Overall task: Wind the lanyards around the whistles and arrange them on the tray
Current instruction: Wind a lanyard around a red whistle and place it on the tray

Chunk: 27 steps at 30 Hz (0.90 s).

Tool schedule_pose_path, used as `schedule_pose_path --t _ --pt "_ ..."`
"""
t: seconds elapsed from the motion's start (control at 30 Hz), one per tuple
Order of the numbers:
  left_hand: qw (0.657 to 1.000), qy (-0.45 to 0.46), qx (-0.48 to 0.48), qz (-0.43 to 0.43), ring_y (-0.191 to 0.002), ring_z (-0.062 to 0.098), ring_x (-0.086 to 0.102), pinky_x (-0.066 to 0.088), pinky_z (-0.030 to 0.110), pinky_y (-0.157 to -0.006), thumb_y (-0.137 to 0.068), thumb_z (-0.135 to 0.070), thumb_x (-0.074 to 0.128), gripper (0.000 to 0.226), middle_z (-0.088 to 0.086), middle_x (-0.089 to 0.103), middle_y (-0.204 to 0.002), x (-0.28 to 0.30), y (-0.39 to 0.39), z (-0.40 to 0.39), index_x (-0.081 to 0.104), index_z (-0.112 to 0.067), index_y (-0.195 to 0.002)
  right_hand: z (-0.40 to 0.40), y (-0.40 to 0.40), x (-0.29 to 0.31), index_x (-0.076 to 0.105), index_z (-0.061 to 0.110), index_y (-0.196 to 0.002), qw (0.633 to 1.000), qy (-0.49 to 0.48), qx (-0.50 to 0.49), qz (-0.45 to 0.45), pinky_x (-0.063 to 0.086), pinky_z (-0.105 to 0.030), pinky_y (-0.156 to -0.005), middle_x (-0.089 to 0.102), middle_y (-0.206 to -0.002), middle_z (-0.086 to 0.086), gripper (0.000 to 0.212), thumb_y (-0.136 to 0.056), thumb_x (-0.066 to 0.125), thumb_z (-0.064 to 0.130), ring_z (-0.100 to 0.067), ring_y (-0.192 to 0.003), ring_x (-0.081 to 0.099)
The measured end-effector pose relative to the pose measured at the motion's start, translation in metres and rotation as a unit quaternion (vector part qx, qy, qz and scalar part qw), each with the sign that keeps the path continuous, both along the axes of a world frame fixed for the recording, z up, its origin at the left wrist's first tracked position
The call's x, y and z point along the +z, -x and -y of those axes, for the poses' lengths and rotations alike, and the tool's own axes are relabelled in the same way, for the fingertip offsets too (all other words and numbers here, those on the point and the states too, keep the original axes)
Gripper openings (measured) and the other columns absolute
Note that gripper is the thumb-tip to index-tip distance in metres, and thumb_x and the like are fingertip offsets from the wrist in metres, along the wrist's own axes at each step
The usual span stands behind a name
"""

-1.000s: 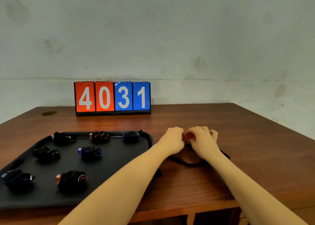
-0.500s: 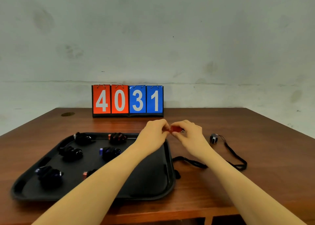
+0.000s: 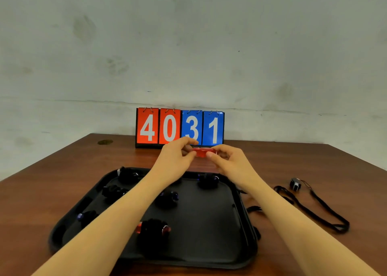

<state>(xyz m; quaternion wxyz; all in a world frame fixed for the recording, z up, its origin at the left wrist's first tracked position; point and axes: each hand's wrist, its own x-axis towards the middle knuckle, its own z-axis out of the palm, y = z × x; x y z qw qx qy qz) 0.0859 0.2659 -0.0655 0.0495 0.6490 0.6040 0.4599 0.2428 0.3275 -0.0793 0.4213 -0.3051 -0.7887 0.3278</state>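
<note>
While hovering above the far edge of the tray (image 3: 240, 252), pinching a red whistle (image 3: 202, 152) from both ends: left hand (image 3: 174, 156) at one end, right hand (image 3: 228, 160) at the other, fingertips curled round it. Hiding most of that whistle; cord hard to make out. Lying on the tray, several wound whistles (image 3: 154, 229), some partly covered by the forearms. Resting on the bench (image 3: 314, 160) to the right, a dark whistle (image 3: 295, 184) with its lanyard (image 3: 326, 215) trailing loose. Standing behind, a scoreboard (image 3: 180, 127) reading 4031.
</note>
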Motion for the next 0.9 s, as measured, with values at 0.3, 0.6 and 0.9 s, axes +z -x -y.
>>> schedule_pose_path --t 0.3,0.6,0.9 --pt "1.0 0.023 0.013 0.008 -0.078 0.0 0.055 0.042 0.01 -0.07 -0.085 -0.022 0.063 0.016 -0.009 0.061 -0.088 0.011 0.022 -0.016 0.065 -0.017 -0.1 -0.008 0.026 0.012 0.068 0.021 -0.1 0.997 0.022 0.02 -0.068 0.038 -0.005 -0.049 0.062 -0.06 0.022 0.014 -0.088 0.06 0.02 0.01 -0.054 0.054" --pt "0.995 0.029 0.003 0.098 -0.074 0.004 0.064 0.04 0.007 -0.061 -0.083 -0.021 0.065 0.012 -0.002 0.069 -0.08 0.006 0.027 -0.007 0.066 -0.018 -0.095 -0.023 0.017 0.009 0.066 0.018 -0.102 0.993 0.071 0.032 -0.083 0.037 -0.017 -0.055 0.052 -0.062 0.009 0.015 -0.09 0.056 0.02 0.0 -0.056 0.046" --pt "0.992 0.033 -0.002 0.125 -0.078 0.007 0.064 0.047 0.015 -0.07 -0.084 -0.018 0.064 0.006 -0.004 0.068 -0.082 0.01 0.034 0.006 0.064 -0.022 -0.088 -0.017 0.015 0.005 0.067 0.015 -0.089 0.99 0.082 0.0 -0.113 0.026 -0.018 -0.039 0.042 -0.051 0.004 0.018 -0.094 0.051 0.023 -0.008 -0.042 0.028"
